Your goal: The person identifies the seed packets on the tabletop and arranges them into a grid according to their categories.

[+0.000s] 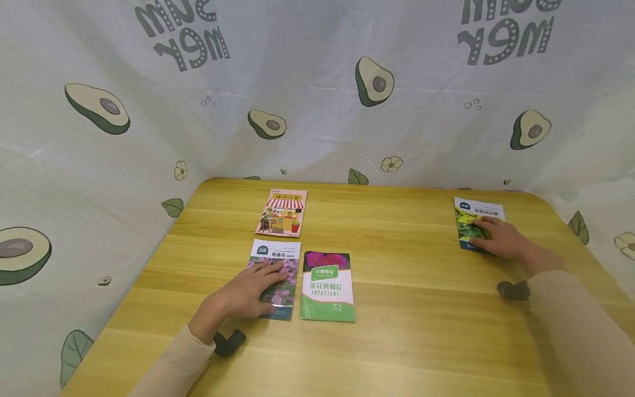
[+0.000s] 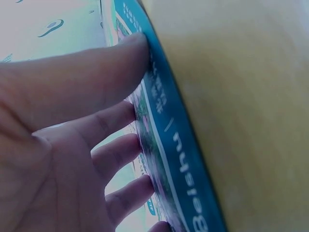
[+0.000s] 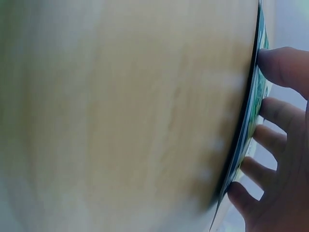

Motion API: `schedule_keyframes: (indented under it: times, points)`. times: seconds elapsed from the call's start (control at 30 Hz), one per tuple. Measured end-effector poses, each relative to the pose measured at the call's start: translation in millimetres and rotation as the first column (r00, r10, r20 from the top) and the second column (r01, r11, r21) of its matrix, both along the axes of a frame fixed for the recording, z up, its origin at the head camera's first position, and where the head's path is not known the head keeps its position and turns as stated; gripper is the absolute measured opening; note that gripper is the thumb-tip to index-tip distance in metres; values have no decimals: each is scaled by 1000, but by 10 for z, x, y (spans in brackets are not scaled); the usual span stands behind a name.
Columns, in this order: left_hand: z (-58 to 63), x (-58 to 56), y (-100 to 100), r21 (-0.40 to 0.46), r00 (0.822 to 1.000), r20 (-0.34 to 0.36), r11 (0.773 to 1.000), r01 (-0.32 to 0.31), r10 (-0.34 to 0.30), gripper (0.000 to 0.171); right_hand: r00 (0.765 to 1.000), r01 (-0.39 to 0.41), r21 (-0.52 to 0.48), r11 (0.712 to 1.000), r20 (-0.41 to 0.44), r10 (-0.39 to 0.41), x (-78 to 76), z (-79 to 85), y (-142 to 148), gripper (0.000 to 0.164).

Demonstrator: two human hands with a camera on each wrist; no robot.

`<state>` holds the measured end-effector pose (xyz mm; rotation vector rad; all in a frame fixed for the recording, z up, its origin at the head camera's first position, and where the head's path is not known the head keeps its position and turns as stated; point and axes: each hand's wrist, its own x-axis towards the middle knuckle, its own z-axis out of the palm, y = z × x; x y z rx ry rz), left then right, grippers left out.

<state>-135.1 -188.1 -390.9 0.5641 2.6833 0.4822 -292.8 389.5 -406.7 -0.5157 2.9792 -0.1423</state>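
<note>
At the left of the table, my left hand (image 1: 245, 292) rests its spread fingertips and thumb on a seed packet with purple-pink flowers (image 1: 289, 282). In the left wrist view the thumb touches the blue bottom band of that packet (image 2: 169, 130). Far to the right, my right hand (image 1: 503, 240) lies over a seed packet with yellow flowers (image 1: 465, 223), covering its lower right part. The right wrist view shows the fingertips and thumb touching the face of this packet (image 3: 248, 113). Both packets lie on the table, and neither hand is curled round one.
An impatiens seed packet (image 1: 327, 292), green and white, lies just right of the purple-flower one. Behind them is a pink packet with a shop picture (image 1: 281, 214). The wooden table (image 1: 397, 309) meets a white avocado-print cloth (image 1: 317, 66) at the back and sides.
</note>
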Motion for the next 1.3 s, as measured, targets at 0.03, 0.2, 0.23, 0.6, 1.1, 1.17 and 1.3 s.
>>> schedule_keyframes:
  times: [0.03, 0.2, 0.23, 0.6, 1.1, 1.17, 1.3]
  points:
    - [0, 0, -1, 0, 1000, -1, 1000, 0, 0, 70, 1000, -5, 1, 1000, -6, 5, -1, -2, -8, 65]
    - [-4, -2, -3, 0, 1000, -5, 1000, 2, -2, 70, 999, -39, 15, 999, -29, 40, 7, 25, -71, 63]
    - [-4, -2, -2, 0, 1000, -4, 1000, 0, 0, 70, 999, -41, 17, 999, -23, 41, 11, 35, -90, 64]
    - [3, 8, 10, 3, 1000, 6, 1000, -15, 15, 69, 999, -50, 13, 999, 11, 50, 21, 53, -206, 64]
    - [30, 3, 17, 4, 1000, 6, 1000, -4, 4, 69, 998, -67, 4, 998, 8, 67, 88, 85, -345, 65]
    - [29, 3, 16, 4, 1000, 5, 1000, -1, 1, 69, 998, -69, 5, 998, 3, 69, 86, 79, -362, 64]
    - [28, 4, 16, 4, 1000, 3, 1000, -2, 2, 69, 997, -71, 0, 997, -2, 71, 79, 59, -388, 64]
